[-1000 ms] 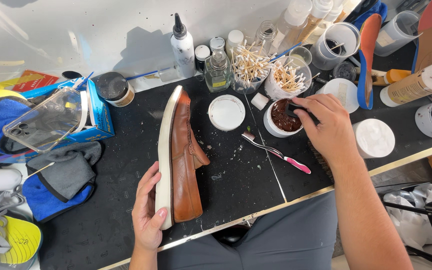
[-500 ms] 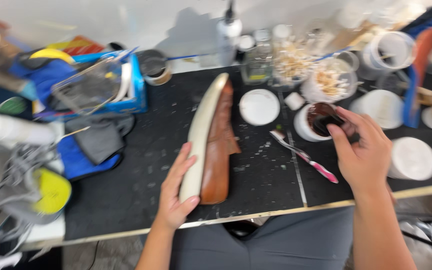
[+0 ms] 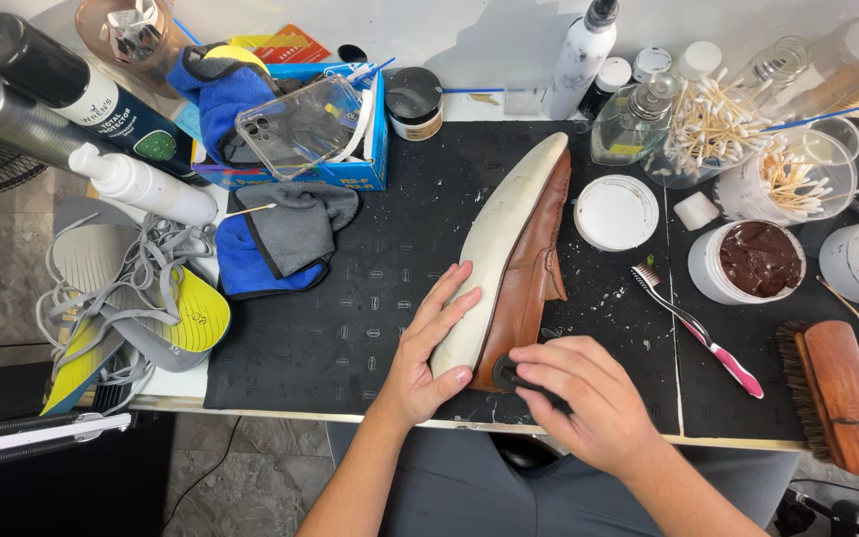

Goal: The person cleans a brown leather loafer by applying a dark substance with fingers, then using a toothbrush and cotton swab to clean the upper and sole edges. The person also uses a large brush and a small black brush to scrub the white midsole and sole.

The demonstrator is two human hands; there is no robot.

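Observation:
A brown leather loafer [image 3: 529, 268] with a pale sole lies on its side on the black mat [image 3: 340, 328], toe pointing away. My left hand [image 3: 428, 348] grips its heel end, fingers spread over the sole. My right hand [image 3: 584, 398] pinches a small black applicator sponge [image 3: 509, 374] and presses it against the heel of the leather upper. An open white tub of brown polish [image 3: 753, 261] stands to the right, its white lid [image 3: 615, 212] lying beside the shoe.
A pink toothbrush [image 3: 698, 330] and a wooden brush [image 3: 837, 396] lie at the right. Cotton swab cups [image 3: 718, 129], bottles and jars crowd the back. Blue and grey cloths [image 3: 275, 244], a clear phone case [image 3: 300, 124] and yellow insoles [image 3: 151, 328] lie at the left.
My right hand left the polish tub and came down to the shoe's heel with the sponge. The view shifted left; the left hand keeps holding the shoe.

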